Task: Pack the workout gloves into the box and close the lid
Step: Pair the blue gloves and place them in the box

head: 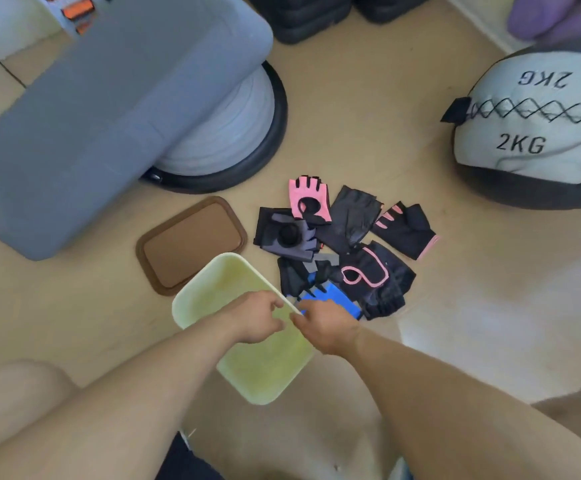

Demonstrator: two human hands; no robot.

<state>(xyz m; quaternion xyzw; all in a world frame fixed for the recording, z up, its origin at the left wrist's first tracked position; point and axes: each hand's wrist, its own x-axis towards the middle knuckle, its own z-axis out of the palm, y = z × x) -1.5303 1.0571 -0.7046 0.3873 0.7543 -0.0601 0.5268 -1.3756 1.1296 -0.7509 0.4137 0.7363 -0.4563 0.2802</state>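
Over at nine o'clock a grey pad [84, 126] is leaning across a pale balance dome [233, 133] on the floor [368, 116]. Just below it, toward the centre, the brown lid [192, 244] is lying flat, well clear of the box's opening but touching its far corner. The pale yellow-green box [209, 292] is sitting open at six o'clock, nothing visible inside. The left hand [254, 317] is reaching over the box, fingers curled in a loose grip near the right rim; whether it is actually pinching the rim cannot be told. The right hand [327, 327] is meeting it at that same rim, fingers bent, grip resting at the edge of a blue glove [337, 297]. The pile of workout gloves [348, 244] is spreading across the floor just beside the box at three o'clock: a pink one [308, 195] on top at the far side, black ones with pink trim to the right. Further out at two o'clock a 2KG medicine ball [531, 129] is sitting.
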